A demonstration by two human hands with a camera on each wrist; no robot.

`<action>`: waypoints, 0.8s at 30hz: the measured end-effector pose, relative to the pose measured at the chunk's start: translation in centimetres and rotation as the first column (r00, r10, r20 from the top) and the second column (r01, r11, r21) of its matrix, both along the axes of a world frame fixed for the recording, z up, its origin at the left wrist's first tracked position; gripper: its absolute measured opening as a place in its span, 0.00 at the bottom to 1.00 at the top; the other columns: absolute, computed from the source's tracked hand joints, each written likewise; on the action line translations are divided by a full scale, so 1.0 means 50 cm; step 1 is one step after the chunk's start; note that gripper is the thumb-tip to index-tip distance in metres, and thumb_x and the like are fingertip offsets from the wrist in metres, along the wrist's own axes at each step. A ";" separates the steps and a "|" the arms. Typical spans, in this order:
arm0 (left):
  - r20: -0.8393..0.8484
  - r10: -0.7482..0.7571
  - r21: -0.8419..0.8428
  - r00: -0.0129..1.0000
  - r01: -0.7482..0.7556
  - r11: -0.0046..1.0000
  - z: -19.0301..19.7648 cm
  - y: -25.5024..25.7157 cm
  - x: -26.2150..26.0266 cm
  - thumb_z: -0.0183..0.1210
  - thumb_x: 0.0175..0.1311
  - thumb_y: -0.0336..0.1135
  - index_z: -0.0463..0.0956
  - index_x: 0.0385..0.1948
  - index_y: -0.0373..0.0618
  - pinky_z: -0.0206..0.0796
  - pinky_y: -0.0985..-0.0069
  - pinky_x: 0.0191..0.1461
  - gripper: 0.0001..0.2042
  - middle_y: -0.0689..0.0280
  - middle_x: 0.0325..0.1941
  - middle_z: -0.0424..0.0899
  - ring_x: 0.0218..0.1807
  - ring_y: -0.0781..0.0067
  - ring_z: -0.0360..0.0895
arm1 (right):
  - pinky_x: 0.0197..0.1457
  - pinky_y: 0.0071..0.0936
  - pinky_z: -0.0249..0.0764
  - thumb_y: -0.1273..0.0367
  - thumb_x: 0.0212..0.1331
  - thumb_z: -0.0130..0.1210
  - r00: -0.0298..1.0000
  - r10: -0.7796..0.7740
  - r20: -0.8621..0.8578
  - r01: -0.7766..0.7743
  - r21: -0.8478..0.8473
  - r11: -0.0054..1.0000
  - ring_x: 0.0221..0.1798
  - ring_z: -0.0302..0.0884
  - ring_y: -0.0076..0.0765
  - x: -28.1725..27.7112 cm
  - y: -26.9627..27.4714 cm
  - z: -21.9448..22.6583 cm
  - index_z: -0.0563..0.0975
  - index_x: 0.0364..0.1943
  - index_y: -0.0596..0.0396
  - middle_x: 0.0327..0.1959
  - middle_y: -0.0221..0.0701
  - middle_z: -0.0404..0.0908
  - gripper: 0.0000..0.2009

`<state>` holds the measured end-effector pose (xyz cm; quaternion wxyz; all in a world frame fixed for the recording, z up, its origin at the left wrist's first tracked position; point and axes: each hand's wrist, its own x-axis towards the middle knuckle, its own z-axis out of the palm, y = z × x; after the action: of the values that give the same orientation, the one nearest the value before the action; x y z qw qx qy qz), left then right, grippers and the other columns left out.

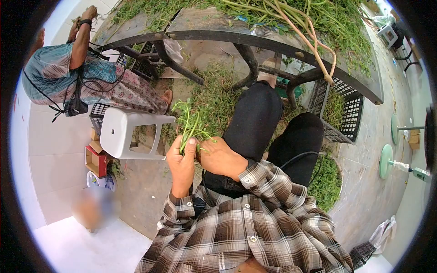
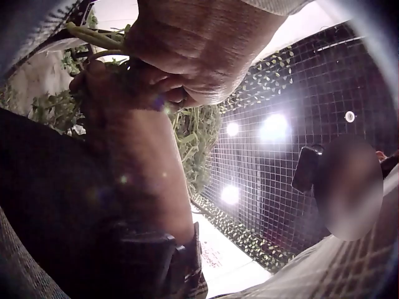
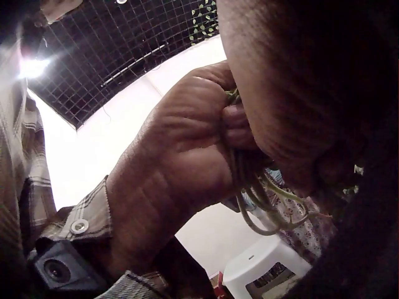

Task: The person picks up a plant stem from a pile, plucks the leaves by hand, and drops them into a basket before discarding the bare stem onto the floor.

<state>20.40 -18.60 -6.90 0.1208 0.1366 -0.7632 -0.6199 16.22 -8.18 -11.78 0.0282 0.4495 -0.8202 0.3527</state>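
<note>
In the head view my left hand (image 1: pixel 181 164) grips a small bunch of leafy green stems (image 1: pixel 190 123), thumb laid along them. The leafy tops stick up past the fingers, and some stems bend over to the right. My right hand (image 1: pixel 222 157) is close against it, back of the hand up, fingers curled in at the bunch and mostly hidden. Seen from the right wrist, the left palm (image 3: pixel 193 137) is folded round the stems, with looped stem ends (image 3: pixel 268 208) hanging below. The left wrist view shows both hands meeting at the stems (image 2: pixel 93 37).
A dark table (image 1: pixel 205 22) heaped with greens (image 1: pixel 350 41) stands ahead. Loose greens (image 1: pixel 214 88) cover the floor. A white stool (image 1: pixel 119 132) is at left, near another person (image 1: pixel 54 73). Black crates (image 1: pixel 353 113) stand under the table at right. A basin of greens (image 1: pixel 325 182) sits beside my leg.
</note>
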 end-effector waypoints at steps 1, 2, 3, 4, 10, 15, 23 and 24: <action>0.002 0.004 0.004 1.000 -0.004 1.000 0.000 0.000 0.000 0.53 0.65 0.41 0.71 0.27 0.41 0.45 0.87 0.20 0.12 0.78 0.17 0.63 0.18 0.91 0.55 | 0.29 0.35 0.71 0.72 0.45 0.51 1.000 0.005 0.015 -0.005 0.021 1.000 0.28 0.76 0.42 0.000 0.000 0.000 0.75 0.28 0.60 0.25 0.39 0.77 0.07; 0.002 0.004 0.004 1.000 -0.004 1.000 -0.001 0.000 0.000 0.53 0.65 0.41 0.71 0.27 0.41 0.45 0.87 0.20 0.12 0.78 0.17 0.63 0.18 0.91 0.55 | 0.29 0.35 0.71 0.72 0.45 0.51 1.000 0.005 0.015 -0.005 0.021 1.000 0.28 0.76 0.42 0.000 -0.001 -0.002 0.75 0.28 0.60 0.25 0.39 0.77 0.07; -0.006 -0.002 -0.010 1.000 0.002 1.000 -0.004 -0.002 0.000 0.53 0.65 0.41 0.72 0.27 0.41 0.45 0.87 0.20 0.12 0.78 0.16 0.63 0.18 0.91 0.55 | 0.28 0.35 0.71 0.72 0.45 0.51 1.000 -0.015 0.005 0.015 0.001 1.000 0.28 0.76 0.42 0.002 -0.003 -0.006 0.75 0.30 0.61 0.25 0.39 0.77 0.08; -0.014 -0.008 -0.024 1.000 0.008 1.000 -0.007 -0.005 0.000 0.53 0.65 0.41 0.72 0.27 0.42 0.45 0.87 0.19 0.12 0.78 0.16 0.63 0.18 0.91 0.55 | 0.28 0.36 0.71 0.72 0.46 0.51 0.999 -0.035 -0.005 0.035 -0.019 0.999 0.27 0.76 0.42 0.002 -0.004 -0.007 0.74 0.32 0.61 0.24 0.39 0.77 0.09; 0.037 0.077 0.206 0.996 -0.083 0.975 0.002 -0.025 0.010 0.54 0.64 0.38 0.72 0.27 0.42 0.49 0.88 0.19 0.10 0.77 0.19 0.66 0.18 0.90 0.58 | 0.27 0.38 0.71 0.72 0.47 0.50 0.987 -0.057 0.150 0.044 0.090 0.995 0.28 0.77 0.44 -0.005 -0.013 0.009 0.74 0.29 0.60 0.26 0.41 0.77 0.06; -0.006 0.233 0.210 0.973 -0.226 0.951 0.022 -0.053 0.015 0.53 0.64 0.39 0.71 0.27 0.43 0.45 0.89 0.16 0.10 0.76 0.19 0.66 0.15 0.90 0.55 | 0.31 0.40 0.72 0.74 0.48 0.48 0.971 -0.073 0.226 0.064 0.046 0.997 0.30 0.76 0.50 -0.013 -0.015 0.021 0.72 0.32 0.61 0.24 0.42 0.76 0.07; -0.012 0.282 0.255 0.959 -0.270 0.928 0.014 -0.108 0.029 0.54 0.63 0.37 0.71 0.31 0.44 0.47 0.90 0.16 0.07 0.74 0.23 0.70 0.16 0.89 0.58 | 0.40 0.43 0.68 0.77 0.46 0.49 0.917 0.018 0.399 0.048 -0.156 0.987 0.40 0.71 0.56 -0.018 -0.003 0.026 0.68 0.35 0.62 0.34 0.45 0.72 0.10; 0.004 0.291 0.258 0.957 -0.283 0.924 0.013 -0.108 0.029 0.54 0.62 0.37 0.71 0.30 0.45 0.47 0.90 0.15 0.07 0.74 0.23 0.70 0.15 0.89 0.58 | 0.40 0.44 0.67 0.77 0.46 0.50 0.905 0.027 0.426 0.055 -0.179 0.982 0.40 0.71 0.56 -0.019 0.000 0.032 0.68 0.36 0.62 0.35 0.45 0.70 0.11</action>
<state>21.87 -24.02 -6.23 0.2048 0.2505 -0.6464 -0.6910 15.26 -8.17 -10.19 -0.1071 0.3511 -0.7729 0.5175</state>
